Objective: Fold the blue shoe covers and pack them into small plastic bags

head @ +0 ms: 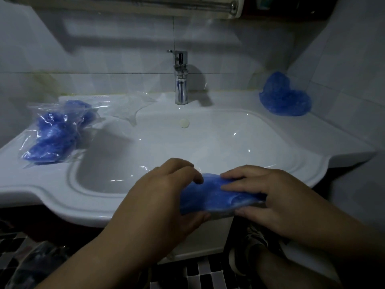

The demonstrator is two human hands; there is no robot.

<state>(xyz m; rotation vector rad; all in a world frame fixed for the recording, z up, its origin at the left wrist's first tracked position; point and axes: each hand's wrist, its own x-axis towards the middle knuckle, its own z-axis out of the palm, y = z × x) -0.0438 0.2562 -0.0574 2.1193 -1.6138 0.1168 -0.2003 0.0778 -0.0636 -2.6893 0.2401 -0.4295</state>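
Note:
A folded blue shoe cover lies between my two hands over the front rim of the white sink. My left hand grips its left end, thumb underneath and fingers curled over the top. My right hand holds its right end, fingers laid flat along the top and thumb below. A thin clear film seems to wrap the cover, though I cannot tell for sure. Several clear bags filled with blue covers lie on the left ledge. A loose pile of blue shoe covers sits at the back right corner.
A chrome tap stands at the back centre. Empty clear plastic bags lie left of the tap. A towel rail runs overhead. The white basin has a drain plug. A shoe shows on the tiled floor below.

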